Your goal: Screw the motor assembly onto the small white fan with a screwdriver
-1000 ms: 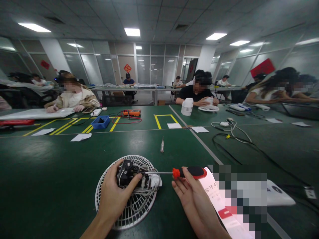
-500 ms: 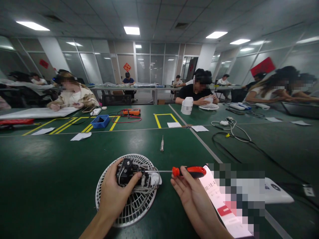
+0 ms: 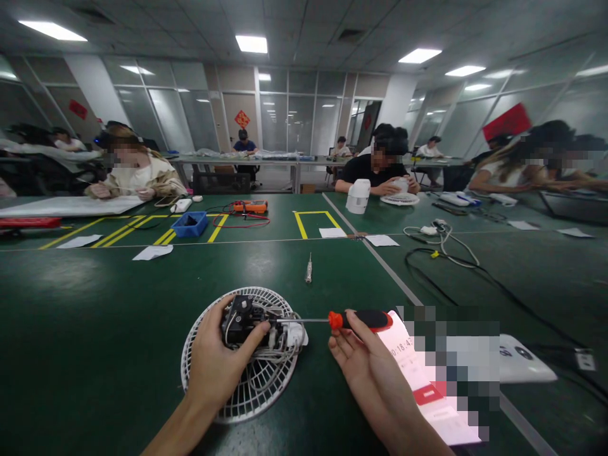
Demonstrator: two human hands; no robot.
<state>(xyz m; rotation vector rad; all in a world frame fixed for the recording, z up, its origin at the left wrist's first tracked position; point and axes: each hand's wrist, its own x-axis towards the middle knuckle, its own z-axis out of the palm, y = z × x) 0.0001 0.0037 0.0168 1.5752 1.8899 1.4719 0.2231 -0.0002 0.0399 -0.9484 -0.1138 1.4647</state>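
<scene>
My left hand (image 3: 221, 354) is wrapped round a black fan motor housing (image 3: 242, 320), thumb on its right side. The housing rests on a round white fan grille (image 3: 247, 402) lying on the green table, with coiled grey wires (image 3: 278, 361) and a white part (image 3: 295, 334) beside it. In my right hand (image 3: 368, 361) is a screwdriver (image 3: 363, 320) with a red and black handle, held between thumb and fingers. Its shaft points left, and the tip meets the housing near my left thumb; the exact contact point is hidden.
A small clear-handled screwdriver (image 3: 308, 269) lies beyond the grille. A lit phone (image 3: 427, 392) sits right of my right hand, near a white device (image 3: 527, 360). Farther off are a blue bin (image 3: 190, 225), an orange multimeter (image 3: 251, 207), cables (image 3: 456, 250) and co-workers across the table.
The screwdriver stays against the housing while my right fingers shift slightly round its handle. The whole view has tilted a little, so the things on the table appear slightly higher.
</scene>
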